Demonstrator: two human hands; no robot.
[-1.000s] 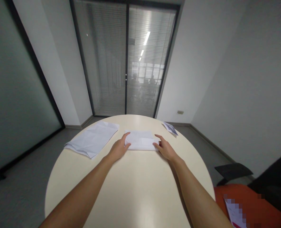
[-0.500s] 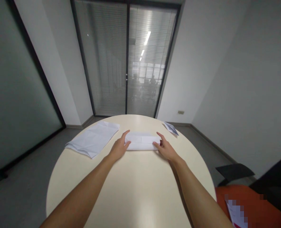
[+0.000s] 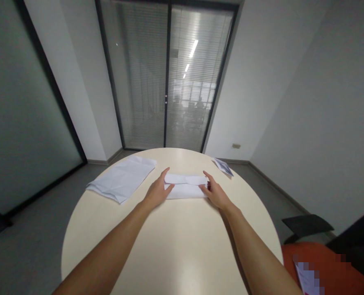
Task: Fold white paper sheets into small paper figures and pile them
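A long white paper envelope (image 3: 186, 191) lies near the middle of the round table (image 3: 157, 254), its long side across my view. Along its far side a strip of flap (image 3: 185, 179) is folded over toward me. My left hand (image 3: 158, 190) grips the left end, thumb on top and index finger stretched along the edge. At the right end, my right hand (image 3: 215, 192) holds it the same way, thumb on the paper. A small dark red patch (image 3: 209, 185) shows beside the right palm; what it is I cannot make out.
Creased white sheets (image 3: 123, 178) lie on the table's left. A folded printed sheet (image 3: 223, 167) rests at the far right edge. An orange chair (image 3: 338, 270) with a black armrest (image 3: 308, 223) stands at the lower right, a partly blurred paper on it. Glass doors (image 3: 166, 82) are beyond.
The envelope's far flap, which stood out beyond it before, is now folded over toward me. Both hands keep their hold at the ends, and the view has shifted slightly.
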